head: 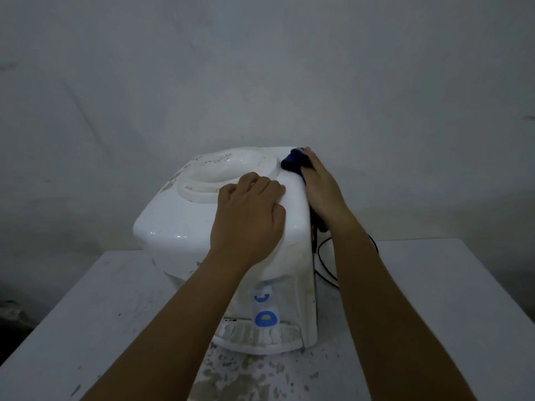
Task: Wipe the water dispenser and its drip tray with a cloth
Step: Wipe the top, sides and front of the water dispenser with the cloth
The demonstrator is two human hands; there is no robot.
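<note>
Head view: cloth [293, 162] under right hand [324, 186]

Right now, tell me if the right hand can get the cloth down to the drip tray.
Probably yes. The right hand holds the cloth at the dispenser's top rear corner; the drip tray lies uncovered at the front base.

The room is dim and flat, with a cool grey cast over everything I see. Soft light seems to come from above and in front: small glints sit on the front edge of the water dispenser [179, 227], and the wall [260, 68] behind darkens toward its corners. The table [86, 299] falls into near-black at the far left edge. My forearms cast only faint shadows. The picture is soft and slightly smeared, with fine detail lost, and straight edges bow a little toward the frame's sides.
</note>
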